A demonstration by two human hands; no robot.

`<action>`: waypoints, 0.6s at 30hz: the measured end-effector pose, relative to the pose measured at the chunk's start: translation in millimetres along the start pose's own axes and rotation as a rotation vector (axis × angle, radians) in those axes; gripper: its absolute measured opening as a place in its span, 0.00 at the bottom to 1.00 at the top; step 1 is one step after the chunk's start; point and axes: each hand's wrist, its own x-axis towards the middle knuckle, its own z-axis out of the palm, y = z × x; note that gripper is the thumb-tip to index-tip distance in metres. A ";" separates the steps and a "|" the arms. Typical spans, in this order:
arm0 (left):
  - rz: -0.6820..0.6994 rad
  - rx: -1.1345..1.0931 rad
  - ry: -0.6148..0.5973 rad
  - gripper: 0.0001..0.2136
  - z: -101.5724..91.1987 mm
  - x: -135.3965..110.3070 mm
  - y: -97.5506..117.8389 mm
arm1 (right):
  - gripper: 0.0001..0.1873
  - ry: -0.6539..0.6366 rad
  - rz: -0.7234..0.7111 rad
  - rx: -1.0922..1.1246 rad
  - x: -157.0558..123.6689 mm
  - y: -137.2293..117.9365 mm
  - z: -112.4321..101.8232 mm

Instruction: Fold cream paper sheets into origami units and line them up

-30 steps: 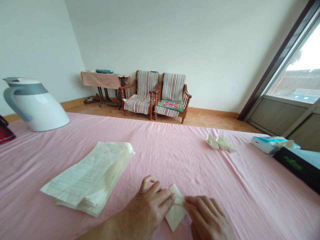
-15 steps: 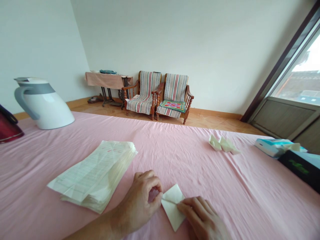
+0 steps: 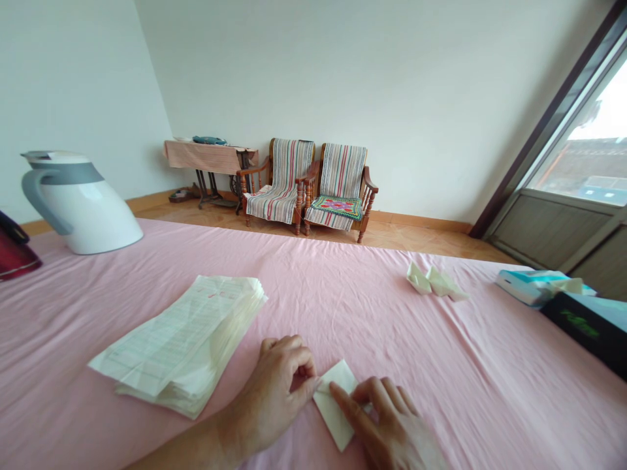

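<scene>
A small piece of folded white paper (image 3: pixel 337 412) lies on the pink cloth in front of me, turned to a diamond shape with a crease across it. My left hand (image 3: pixel 281 385) pinches its left corner between thumb and forefinger. On its upper face rests the outstretched index finger of my right hand (image 3: pixel 386 424), close to the left fingertips. The other right fingers are bent and spread over the paper's right side, hiding that corner; the right thumb does not show. Left of my hands sits a stack of printed paper sheets (image 3: pixel 181 333).
Folded paper shapes (image 3: pixel 434 282) stand farther off to the right, near a blue and white tissue pack (image 3: pixel 522 287) and a black box (image 3: pixel 582 326). A white jug (image 3: pixel 100 215) and a red object (image 3: pixel 17 251) stand at left. Beyond the pink cloth (image 3: pixel 304 287) are two chairs.
My right index finger has slid left across the folded paper toward my left fingertips. My left hand keeps its pinch on the corner. The view has shifted slightly.
</scene>
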 end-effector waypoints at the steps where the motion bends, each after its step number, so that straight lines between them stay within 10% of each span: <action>1: -0.002 0.001 -0.002 0.06 0.0 0.4 0.4 | 0.26 0.004 0.011 -0.005 0.1 -0.6 0.2; 18: -0.008 -0.006 0.018 0.08 4.0 2.2 -2.1 | 0.27 0.228 0.009 -0.101 14.8 -4.6 2.8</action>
